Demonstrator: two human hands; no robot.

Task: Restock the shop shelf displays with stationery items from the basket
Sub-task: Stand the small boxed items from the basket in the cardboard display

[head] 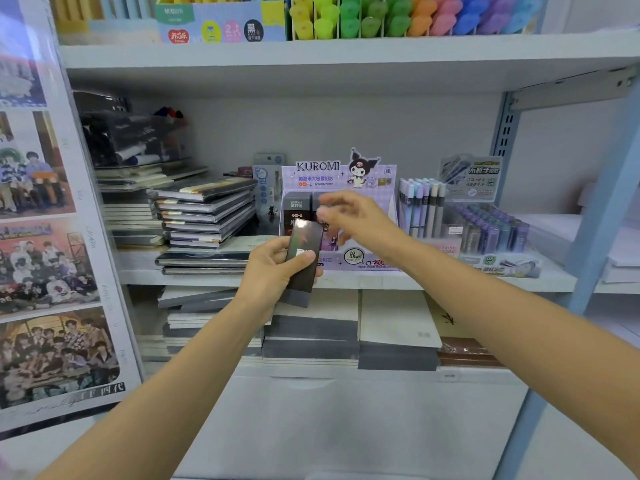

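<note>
My left hand [273,271] grips a flat dark pencil-lead case [304,258] in front of the middle shelf, thumb across its glossy face. Just behind it stands the purple Kuromi display box [346,178], which holds similar dark cases [297,209] upright in its left part. My right hand [360,220] hovers blurred before the display, fingers loosely curled and thumb near forefinger, level with the tops of the cases. I cannot tell whether it pinches anything. No basket is in view.
Stacked notebooks [207,213] lie left of the display. Pastel pens [422,206] and small lead tubes [491,230] stand to its right. Coloured highlighters [398,15] fill the top shelf. More notebooks [346,330] sit on the shelf below. A poster panel [45,237] flanks the left.
</note>
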